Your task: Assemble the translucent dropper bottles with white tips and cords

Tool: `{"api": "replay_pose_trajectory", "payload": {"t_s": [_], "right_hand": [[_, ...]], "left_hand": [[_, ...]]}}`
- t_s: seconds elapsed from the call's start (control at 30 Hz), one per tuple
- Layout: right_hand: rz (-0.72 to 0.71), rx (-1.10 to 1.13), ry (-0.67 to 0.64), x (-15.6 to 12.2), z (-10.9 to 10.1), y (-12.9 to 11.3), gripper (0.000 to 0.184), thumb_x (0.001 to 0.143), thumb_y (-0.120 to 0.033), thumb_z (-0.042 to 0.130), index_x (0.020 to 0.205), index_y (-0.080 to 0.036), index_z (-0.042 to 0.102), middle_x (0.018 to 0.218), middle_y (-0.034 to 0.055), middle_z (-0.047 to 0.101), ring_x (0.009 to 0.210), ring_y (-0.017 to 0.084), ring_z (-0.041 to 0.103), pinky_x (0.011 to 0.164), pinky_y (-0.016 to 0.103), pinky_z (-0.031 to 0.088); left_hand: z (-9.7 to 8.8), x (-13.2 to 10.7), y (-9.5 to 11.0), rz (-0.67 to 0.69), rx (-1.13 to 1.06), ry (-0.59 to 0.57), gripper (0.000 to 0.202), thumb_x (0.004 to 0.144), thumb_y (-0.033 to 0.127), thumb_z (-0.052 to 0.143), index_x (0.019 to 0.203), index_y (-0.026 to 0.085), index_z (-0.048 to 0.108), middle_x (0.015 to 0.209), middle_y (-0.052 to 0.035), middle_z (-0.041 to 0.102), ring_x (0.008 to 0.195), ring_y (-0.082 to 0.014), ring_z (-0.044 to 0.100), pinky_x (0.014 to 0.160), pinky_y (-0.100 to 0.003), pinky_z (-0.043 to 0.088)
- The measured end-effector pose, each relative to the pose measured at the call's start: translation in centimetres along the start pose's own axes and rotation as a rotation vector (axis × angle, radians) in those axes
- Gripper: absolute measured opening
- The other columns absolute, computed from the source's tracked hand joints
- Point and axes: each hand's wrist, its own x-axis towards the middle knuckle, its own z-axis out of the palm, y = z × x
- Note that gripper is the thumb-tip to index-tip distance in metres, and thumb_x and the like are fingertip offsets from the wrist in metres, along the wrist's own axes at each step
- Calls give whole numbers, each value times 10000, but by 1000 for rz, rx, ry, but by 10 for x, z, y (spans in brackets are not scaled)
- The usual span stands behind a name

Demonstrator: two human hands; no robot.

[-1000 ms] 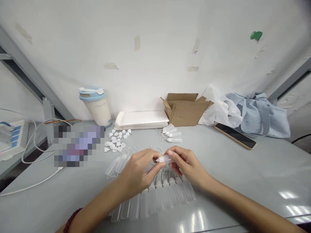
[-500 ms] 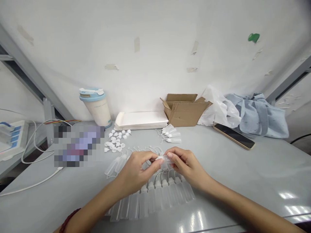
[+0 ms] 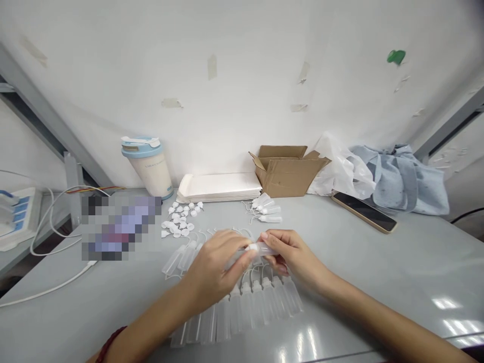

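Note:
Between my hands is a small clear plastic bottle (image 3: 266, 250) with a white cap (image 3: 254, 247), lying roughly level. My right hand (image 3: 293, 254) grips the bottle's body between thumb and fingers. The thumb and fingers of my left hand (image 3: 223, 262) close round the white cap. Below them, a row of clear capped bottles (image 3: 247, 307) with thin white tubes lies side by side on the table. More such bottles (image 3: 176, 258) lie partly behind my left hand. Loose white caps (image 3: 180, 219) are scattered farther back, and several capped bottles (image 3: 269, 209) form a small pile.
Along the wall stand a blue-lidded cup (image 3: 149, 169), a stack of white envelopes (image 3: 221, 186), an open cardboard box (image 3: 289, 176), a white plastic bag (image 3: 340, 169) and a blue cloth bag (image 3: 419, 176). A phone (image 3: 365, 212) lies at right. White cables (image 3: 49, 295) cross the left side.
My left fingers have shifted round the cap, with the hand more curled over it. My right fingers have changed their hold slightly on the bottle. The bottles on the table stay put.

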Motion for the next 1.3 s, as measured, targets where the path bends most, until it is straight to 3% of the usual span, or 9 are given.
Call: {"api": "replay_pose_trajectory", "payload": {"t_s": [0.1,0.2,0.27,0.33,0.43,0.73,0.87,1.1,1.3], "right_hand": [[-256,-239,225,-4,-1,2,295,899,-405,437,760,-167,543,577,-29,476,474,87,431,448,216,348],[-511,-472,405,-4,-3,6,156,899,-295,462,974,-190,548,755,22,556,644,133,534,517,234,417],[-654,-588,451,-2,-5,8,137,892,-220,466,1012,-201,528,881,57,571,767,159,561,583,257,455],[-758,-661,461,-1,-4,9,151,883,-164,467,1019,-206,518,932,73,571,853,177,563,639,277,476],[-821,-716,430,-1,-2,10,179,873,-129,478,1030,-204,518,947,84,581,890,191,569,674,295,493],[-1064,-837,212,0,-5,16,360,879,-75,458,1229,-161,461,919,114,603,809,186,590,627,290,522],[-1014,-843,148,1,-5,16,317,902,-103,416,1211,-140,477,827,92,589,719,169,562,584,279,498],[-746,-718,58,8,-8,15,236,942,-245,386,1005,-177,603,689,26,583,602,135,528,561,243,435],[-517,-742,348,33,-41,19,282,928,-329,401,1028,-177,618,983,76,668,814,186,609,662,271,461]], "left_hand": [[-5,3,2,-93,179,267,195,876,191,481,1044,155,572,1159,-121,571,1137,-265,453,986,-448,325],[-12,5,4,-281,178,441,338,879,278,473,1202,178,481,1271,-109,498,1201,-268,414,1009,-454,311],[-15,5,5,-463,23,354,336,886,369,461,1169,196,511,1186,-77,568,1104,-248,509,911,-391,416],[-16,6,6,-577,-153,126,330,894,446,421,971,193,619,997,-44,654,960,-229,589,777,-322,472],[-13,7,7,-558,-320,-112,418,902,464,388,728,176,635,780,-15,662,798,-188,610,668,-260,459],[-14,10,12,-630,-517,-213,374,880,370,447,601,154,570,593,6,579,591,-119,544,586,-216,426],[-14,9,12,-615,-532,-254,375,879,353,429,590,153,560,572,10,545,592,-122,521,582,-220,410],[-4,7,8,-486,-256,-222,304,849,273,442,597,159,567,554,26,491,555,-114,441,535,-231,335],[-18,7,-34,-471,125,-154,252,822,317,469,938,166,633,870,-61,650,861,-231,557,732,-331,434]]}}
